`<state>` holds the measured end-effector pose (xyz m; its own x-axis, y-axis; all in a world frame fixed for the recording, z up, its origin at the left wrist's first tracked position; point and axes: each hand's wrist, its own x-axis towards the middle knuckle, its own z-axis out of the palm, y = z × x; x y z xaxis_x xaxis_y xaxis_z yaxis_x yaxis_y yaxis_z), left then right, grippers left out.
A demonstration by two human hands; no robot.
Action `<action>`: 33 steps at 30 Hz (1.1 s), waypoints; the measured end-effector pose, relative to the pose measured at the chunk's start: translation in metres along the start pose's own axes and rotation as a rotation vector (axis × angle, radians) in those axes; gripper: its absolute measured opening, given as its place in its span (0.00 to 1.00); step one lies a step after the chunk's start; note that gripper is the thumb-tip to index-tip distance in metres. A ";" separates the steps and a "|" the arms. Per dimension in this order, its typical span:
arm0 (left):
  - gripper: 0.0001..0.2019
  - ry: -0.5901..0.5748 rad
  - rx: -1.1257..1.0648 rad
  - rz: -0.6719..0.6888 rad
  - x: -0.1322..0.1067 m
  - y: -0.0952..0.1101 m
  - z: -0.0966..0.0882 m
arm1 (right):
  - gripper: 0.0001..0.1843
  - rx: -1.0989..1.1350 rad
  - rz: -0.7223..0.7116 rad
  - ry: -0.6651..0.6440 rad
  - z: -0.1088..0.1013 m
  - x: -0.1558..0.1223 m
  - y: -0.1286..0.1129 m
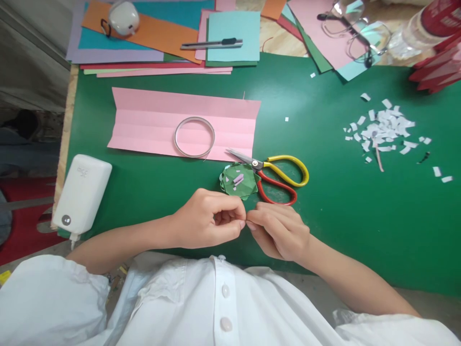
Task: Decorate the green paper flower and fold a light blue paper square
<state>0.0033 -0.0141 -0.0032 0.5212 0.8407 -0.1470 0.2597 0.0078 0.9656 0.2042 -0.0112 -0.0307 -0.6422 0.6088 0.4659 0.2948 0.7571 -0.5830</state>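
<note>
My left hand [216, 218] and my right hand [279, 228] meet fingertip to fingertip near the table's front edge. Both are closed in a pinch; whatever lies between the fingertips is too small to make out. Just beyond them is a stack of green paper pieces [247, 186] with small lilac scraps on top. Scissors [256, 165] with one yellow and one red handle lie beside it, blades toward the left. Farther back, a creased pink paper strip [144, 122] carries a silvery ring [175, 139] that looks like a tape roll or bangle.
A white power bank [84, 192] with a cable lies at the left edge. White paper scraps [387, 127] are heaped at right. Along the back are coloured paper sheets [234, 24], a utility knife [212, 44], a white case [123, 18], glasses [355, 31] and a bottle [414, 33].
</note>
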 end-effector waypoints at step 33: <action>0.04 -0.049 -0.051 -0.027 0.002 0.003 -0.001 | 0.12 0.186 0.107 -0.019 -0.002 0.000 -0.002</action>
<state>0.0037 -0.0120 -0.0007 0.5540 0.8124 -0.1818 0.2331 0.0583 0.9707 0.2047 -0.0121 -0.0281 -0.6282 0.6771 0.3832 0.2271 0.6307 -0.7421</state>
